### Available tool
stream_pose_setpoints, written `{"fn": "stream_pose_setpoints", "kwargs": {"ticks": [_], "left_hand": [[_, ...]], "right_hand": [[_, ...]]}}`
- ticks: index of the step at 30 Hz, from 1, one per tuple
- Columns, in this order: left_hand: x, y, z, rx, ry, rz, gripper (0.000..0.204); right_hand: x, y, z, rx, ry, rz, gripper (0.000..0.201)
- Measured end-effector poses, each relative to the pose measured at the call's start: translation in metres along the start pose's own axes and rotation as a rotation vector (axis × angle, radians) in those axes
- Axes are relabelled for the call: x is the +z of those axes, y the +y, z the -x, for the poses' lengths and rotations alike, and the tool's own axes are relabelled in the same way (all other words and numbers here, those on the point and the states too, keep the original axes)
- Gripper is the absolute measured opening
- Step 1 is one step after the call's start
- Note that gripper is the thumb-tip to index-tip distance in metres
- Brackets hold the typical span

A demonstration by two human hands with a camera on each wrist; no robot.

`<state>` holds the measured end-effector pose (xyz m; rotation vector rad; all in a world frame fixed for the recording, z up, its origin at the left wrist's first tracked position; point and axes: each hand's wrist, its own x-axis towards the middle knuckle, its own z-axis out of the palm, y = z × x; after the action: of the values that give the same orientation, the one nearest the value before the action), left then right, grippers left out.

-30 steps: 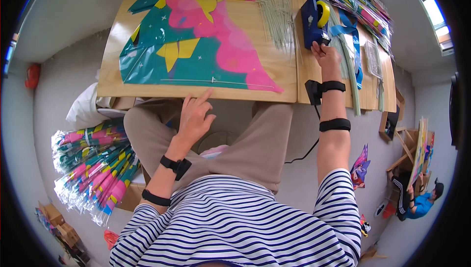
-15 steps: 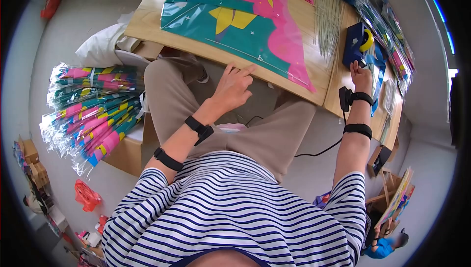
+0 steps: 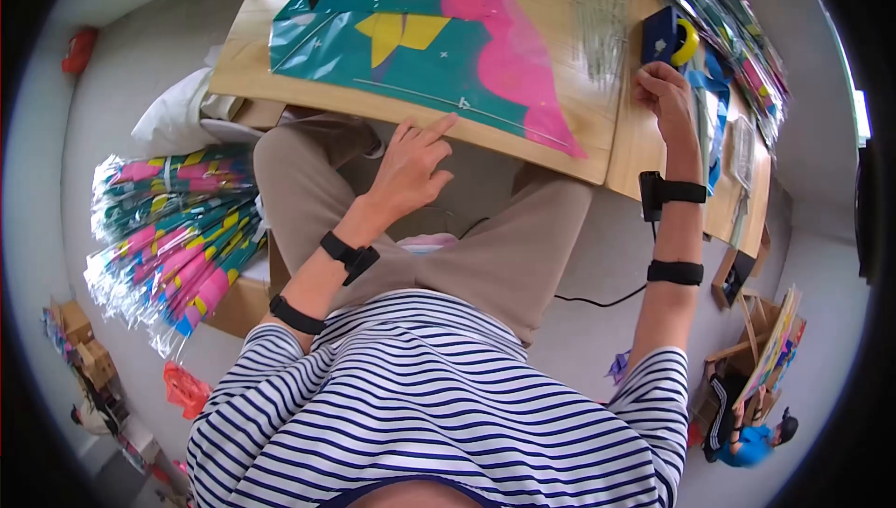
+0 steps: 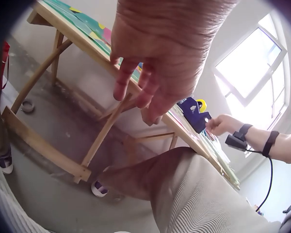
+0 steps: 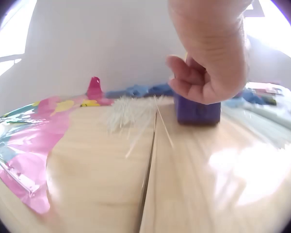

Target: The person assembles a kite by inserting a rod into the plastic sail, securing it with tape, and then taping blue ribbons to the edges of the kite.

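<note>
A teal, pink and yellow kite sheet lies flat on the wooden table. Along its near edge runs a thin white rod with a small white fitting on it. My left hand is at the table's front edge, index finger extended toward the fitting, other fingers loosely bent. With fingers curled and tips together, my right hand is just in front of the blue tape dispenser, which carries a yellow roll. A small pale bit of tape shows at its fingertips in the left wrist view.
Thin pale rods lie between sheet and dispenser. Plastic-wrapped kites and a blue strap are at the right. A pile of packed kites sits left of my legs. Another person is at lower right.
The right hand has drawn back from the dispenser's front toward me, fingertips still together. The left hand stays by the table edge near the fitting. The head view has swung.
</note>
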<state>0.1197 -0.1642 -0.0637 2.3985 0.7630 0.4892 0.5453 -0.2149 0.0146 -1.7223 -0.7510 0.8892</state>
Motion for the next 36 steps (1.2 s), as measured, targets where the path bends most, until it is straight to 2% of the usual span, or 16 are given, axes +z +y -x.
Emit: {"fn": "stream_pose_setpoints", "kwargs": {"ticks": [2,4,5,7,10,16,22,31,36], "left_hand": [[-0.002,0.002,0.002,0.007,0.068,0.042,0.025],[-0.005,0.003,0.005,0.011,0.105,0.030,0.026],[-0.007,0.003,0.007,0.009,0.111,0.029,0.026],[-0.009,0.002,0.009,0.008,0.124,0.017,0.026],[-0.011,-0.001,0.011,0.018,0.151,-0.016,0.025],[-0.008,-0.004,0.007,0.020,0.172,-0.017,0.024],[-0.001,-0.006,-0.005,0.066,0.190,-0.022,0.022],[0.005,-0.009,-0.011,0.065,0.176,-0.032,0.023],[0.007,-0.010,-0.014,0.075,0.189,-0.048,0.022]], "right_hand": [[0.043,-0.011,0.001,-0.073,-0.268,0.133,0.003],[0.096,-0.016,0.000,-0.250,-0.558,0.348,0.005],[0.124,-0.018,-0.001,-0.228,-0.665,0.412,0.007],[0.173,-0.016,-0.002,-0.434,-0.791,0.636,0.012],[0.221,-0.004,-0.014,-0.648,-0.940,0.818,0.013],[0.248,-0.001,-0.032,-0.608,-1.074,0.875,0.011],[0.253,0.007,-0.037,-0.563,-1.064,0.982,0.011],[0.257,0.012,-0.039,-0.592,-1.019,1.060,0.009],[0.259,0.011,-0.038,-0.536,-1.027,1.074,0.009]]}}
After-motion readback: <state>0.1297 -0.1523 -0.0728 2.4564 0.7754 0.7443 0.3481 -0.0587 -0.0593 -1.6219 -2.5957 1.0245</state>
